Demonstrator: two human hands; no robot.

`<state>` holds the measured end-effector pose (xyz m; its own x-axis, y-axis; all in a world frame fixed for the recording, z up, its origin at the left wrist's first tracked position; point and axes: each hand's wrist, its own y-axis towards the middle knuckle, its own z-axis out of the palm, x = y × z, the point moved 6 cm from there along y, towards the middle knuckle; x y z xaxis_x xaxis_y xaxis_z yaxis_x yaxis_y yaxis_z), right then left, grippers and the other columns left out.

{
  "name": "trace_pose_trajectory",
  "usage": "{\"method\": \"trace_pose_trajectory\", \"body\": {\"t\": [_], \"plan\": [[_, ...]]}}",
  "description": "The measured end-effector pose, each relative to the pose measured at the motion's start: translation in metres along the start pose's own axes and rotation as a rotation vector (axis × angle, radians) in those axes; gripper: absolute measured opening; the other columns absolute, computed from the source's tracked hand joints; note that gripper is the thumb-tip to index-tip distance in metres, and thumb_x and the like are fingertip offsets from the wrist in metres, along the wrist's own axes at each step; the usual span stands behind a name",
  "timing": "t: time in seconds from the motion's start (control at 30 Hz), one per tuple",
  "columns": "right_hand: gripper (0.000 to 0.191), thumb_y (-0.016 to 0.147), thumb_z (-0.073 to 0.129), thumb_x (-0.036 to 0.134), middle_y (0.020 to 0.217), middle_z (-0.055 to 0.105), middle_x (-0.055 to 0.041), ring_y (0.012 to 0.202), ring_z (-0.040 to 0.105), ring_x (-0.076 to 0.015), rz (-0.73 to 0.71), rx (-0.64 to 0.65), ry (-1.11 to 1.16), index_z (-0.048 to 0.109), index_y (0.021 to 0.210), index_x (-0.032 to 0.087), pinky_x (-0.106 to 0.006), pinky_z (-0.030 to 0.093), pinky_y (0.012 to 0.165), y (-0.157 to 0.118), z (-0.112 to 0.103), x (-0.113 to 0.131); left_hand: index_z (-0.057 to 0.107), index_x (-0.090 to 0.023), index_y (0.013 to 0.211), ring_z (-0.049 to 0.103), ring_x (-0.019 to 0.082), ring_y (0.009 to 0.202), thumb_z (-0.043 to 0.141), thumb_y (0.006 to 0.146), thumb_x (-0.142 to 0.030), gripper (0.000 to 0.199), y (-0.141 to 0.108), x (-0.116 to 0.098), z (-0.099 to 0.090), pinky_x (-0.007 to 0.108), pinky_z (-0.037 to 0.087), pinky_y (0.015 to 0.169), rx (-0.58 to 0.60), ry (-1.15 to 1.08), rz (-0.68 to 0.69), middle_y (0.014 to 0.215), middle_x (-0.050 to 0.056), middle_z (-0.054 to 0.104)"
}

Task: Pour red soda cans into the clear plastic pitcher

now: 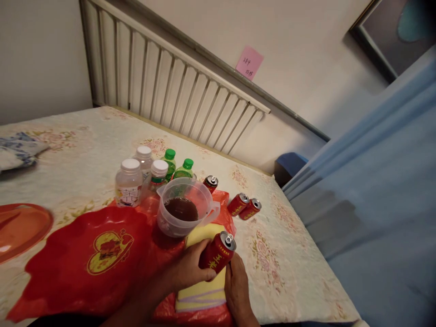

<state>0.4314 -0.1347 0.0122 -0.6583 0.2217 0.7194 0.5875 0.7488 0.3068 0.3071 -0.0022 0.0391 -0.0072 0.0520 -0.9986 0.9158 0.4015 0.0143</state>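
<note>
My left hand (190, 270) is closed around a red drink can (216, 256) with yellow lettering; its pull tab sticks up and the can leans right. Close against the can's right side is my right hand (238, 288), its fingers curled and drawn together; what they hold, if anything, is hidden. Beneath both hands lies a folded yellow cloth (200, 295) on red plastic (168, 302). Just beyond stands a clear plastic measuring jug (173, 227), partly filled with brown liquid, its handle toward the right. A red scalloped tray (68, 268) lies at the left.
Behind the jug stand white-capped jars (128, 184) and green-capped bottles (184, 169). Another red can (210, 182) is upright behind it; two more cans (245, 206) stand to the right. An orange tray (23, 227) is far left. A radiator (177, 86) and blue curtain (368, 181) border the table.
</note>
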Motion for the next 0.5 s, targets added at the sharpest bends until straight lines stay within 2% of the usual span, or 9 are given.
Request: {"method": "trace_pose_trajectory", "body": {"t": [0.2,0.5], "plan": [[0.022,0.097,0.047,0.026,0.107,0.071,-0.0055,0.095,0.065,-0.0216,-0.005,-0.032,0.031,0.066,0.107,0.025,-0.032,0.05,0.086,0.0027,-0.0018,0.0057,0.055,-0.021,0.118,0.06,0.023,0.1,0.067,0.059,-0.013,0.061,0.0001,-0.0015,-0.0003,0.031,0.049,0.085,0.011,0.005,-0.005,0.113,0.0,0.065],[0.024,0.098,0.045,0.026,0.11,0.07,-0.0051,0.099,0.064,-0.0211,-0.011,-0.021,0.046,0.065,0.11,0.027,-0.033,0.049,0.089,0.0018,-0.0001,0.0017,0.056,-0.022,0.117,0.061,0.023,0.099,0.068,0.06,-0.014,0.059,0.0007,0.0033,0.0009,0.031,0.049,0.084,0.009,0.008,-0.017,0.111,0.0,0.066]]}}
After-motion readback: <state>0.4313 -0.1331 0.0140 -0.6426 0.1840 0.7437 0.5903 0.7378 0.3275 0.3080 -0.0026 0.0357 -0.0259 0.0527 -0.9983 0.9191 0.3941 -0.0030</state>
